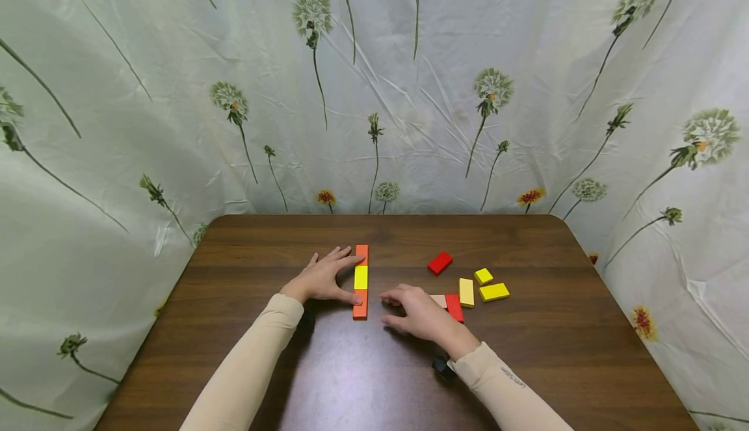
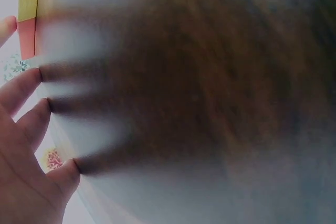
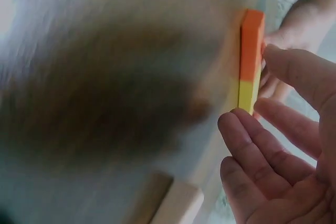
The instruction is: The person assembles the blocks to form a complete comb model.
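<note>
A straight row of three blocks runs away from the person: an orange block (image 1: 359, 311), a yellow block (image 1: 361, 277) and a farther orange block (image 1: 363, 251). My left hand (image 1: 324, 279) lies to the left of the row with fingers spread. Its thumb touches the near orange block and its index finger the far one; the left wrist view shows the other fingertips down on the table. To the right of the row, my right hand (image 1: 418, 312) hovers with loosely bent fingers, holding nothing. It partly covers a beige block (image 1: 439, 301) in the head view.
Right of the right hand lie a red block (image 1: 454, 308), a cream block (image 1: 466, 292), a yellow block (image 1: 494, 292) and a smaller yellow block (image 1: 484, 276). Another red block (image 1: 440, 263) sits farther back. A flowered curtain (image 1: 409, 125) hangs behind the wooden table (image 1: 281, 242).
</note>
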### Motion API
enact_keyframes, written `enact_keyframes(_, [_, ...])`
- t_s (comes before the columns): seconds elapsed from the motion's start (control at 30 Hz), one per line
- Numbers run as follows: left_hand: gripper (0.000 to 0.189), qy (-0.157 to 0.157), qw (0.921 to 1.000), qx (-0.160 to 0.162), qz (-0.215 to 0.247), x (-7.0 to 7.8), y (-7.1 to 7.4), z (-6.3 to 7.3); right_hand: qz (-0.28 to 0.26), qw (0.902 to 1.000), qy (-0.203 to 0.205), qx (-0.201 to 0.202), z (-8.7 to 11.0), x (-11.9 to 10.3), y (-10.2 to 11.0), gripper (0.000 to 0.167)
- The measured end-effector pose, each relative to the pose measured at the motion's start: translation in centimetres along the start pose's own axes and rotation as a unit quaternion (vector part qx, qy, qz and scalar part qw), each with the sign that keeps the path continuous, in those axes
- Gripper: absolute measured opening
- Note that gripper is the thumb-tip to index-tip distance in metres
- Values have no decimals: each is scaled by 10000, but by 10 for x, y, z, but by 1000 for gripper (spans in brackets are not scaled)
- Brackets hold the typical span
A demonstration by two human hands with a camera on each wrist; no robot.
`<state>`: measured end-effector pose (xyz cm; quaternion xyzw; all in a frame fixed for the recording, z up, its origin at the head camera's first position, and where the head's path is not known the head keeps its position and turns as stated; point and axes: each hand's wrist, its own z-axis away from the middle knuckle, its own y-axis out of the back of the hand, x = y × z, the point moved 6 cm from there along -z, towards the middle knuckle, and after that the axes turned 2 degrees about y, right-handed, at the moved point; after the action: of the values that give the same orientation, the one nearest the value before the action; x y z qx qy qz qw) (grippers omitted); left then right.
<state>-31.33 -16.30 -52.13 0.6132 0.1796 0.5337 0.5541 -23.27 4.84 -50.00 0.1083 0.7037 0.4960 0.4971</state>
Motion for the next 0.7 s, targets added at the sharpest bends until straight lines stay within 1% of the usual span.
enact_keyframes(0.1, [104,9,10000,-6,-1,0,0,0,-102,9998,-24,193,5,10,13,47])
enact_keyframes(0.3, [104,-48,10000,36,62,-1,1,-1,-179,9966,-420,679,17,39,50,47])
enact_keyframes(0.53, [104,-30,9999,37,95,-1,0,-1,-26,9887,-817,1260,37,76,83,43])
enact_keyframes(0.63, [104,-31,9999,39,105,-1,0,-2,85,9839,-1052,1444,45,91,94,44])
enact_keyframes(0.7, [104,-31,9999,41,124,-1,0,-1,132,9804,-1138,1601,51,100,99,42])
